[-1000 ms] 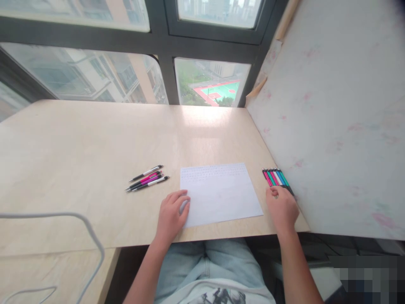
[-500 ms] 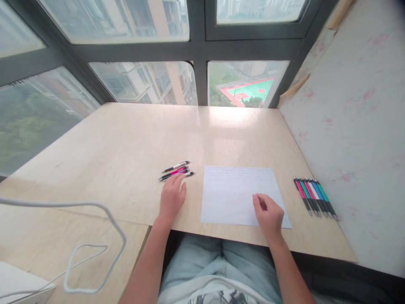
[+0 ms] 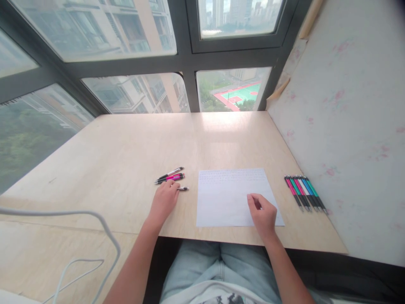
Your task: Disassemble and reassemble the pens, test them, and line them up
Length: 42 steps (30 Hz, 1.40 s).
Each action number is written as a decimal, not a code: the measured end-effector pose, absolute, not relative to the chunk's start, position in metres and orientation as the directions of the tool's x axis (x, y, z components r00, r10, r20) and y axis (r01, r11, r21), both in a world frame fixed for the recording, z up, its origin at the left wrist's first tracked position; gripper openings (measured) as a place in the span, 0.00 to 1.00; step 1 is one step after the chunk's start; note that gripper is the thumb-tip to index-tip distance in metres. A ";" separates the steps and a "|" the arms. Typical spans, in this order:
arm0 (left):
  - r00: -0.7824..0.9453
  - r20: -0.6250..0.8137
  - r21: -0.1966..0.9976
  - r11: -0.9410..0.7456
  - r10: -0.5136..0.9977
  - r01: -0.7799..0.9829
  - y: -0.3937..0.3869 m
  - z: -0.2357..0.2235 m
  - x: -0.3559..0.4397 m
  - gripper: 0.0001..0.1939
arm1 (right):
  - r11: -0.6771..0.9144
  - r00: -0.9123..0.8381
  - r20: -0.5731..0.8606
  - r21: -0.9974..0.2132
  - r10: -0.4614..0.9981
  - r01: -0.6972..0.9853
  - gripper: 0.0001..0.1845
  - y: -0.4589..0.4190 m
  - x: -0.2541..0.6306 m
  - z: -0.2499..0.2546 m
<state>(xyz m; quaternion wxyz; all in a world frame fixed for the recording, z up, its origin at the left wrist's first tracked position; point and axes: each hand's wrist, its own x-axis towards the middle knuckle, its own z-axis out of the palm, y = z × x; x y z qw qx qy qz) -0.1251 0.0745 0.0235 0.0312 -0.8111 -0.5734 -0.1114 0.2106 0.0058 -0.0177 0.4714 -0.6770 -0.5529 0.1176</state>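
Note:
My left hand [image 3: 164, 200] is closed over a white pen [image 3: 183, 188], its fingers covering most of the barrel while the clicker end sticks out on the right. Just beyond the fingertips lie a white and black pen [image 3: 171, 172] and a pink and black pen [image 3: 173, 177], close together. My right hand [image 3: 262, 211] rests in a loose fist on the lower right of a white sheet of paper [image 3: 221, 202], thumb against the curled fingers. Nothing shows inside it. Rows of small handwriting run along the top of the sheet.
Several pink, green, white and blue pens [image 3: 305, 193] lie in a row to the right of the paper, beside the papered wall [image 3: 354, 169]. A grey cable [image 3: 107, 232] loops over the left of the wooden table [image 3: 126, 147]. Windows stand behind.
My left hand has drawn the white pen towards me, apart from the other pens. My right hand stays on the paper. The camera view has tilted up and shifted slightly right.

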 end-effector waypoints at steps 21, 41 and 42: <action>-0.069 0.084 0.975 -0.068 0.994 0.211 0.035 0.042 -0.080 0.11 | 0.025 0.400 0.300 -0.825 0.866 0.564 0.16 0.010 0.212 -0.018; 0.069 -0.287 0.597 0.235 0.955 -0.767 0.006 0.012 -0.003 0.13 | -0.013 0.069 -0.001 -0.986 0.998 0.166 0.27 -0.004 0.149 0.011; 0.081 -0.275 0.618 0.241 0.958 -0.748 0.005 0.011 -0.002 0.13 | -0.003 0.075 0.011 -0.983 0.997 0.186 0.26 -0.003 0.151 0.010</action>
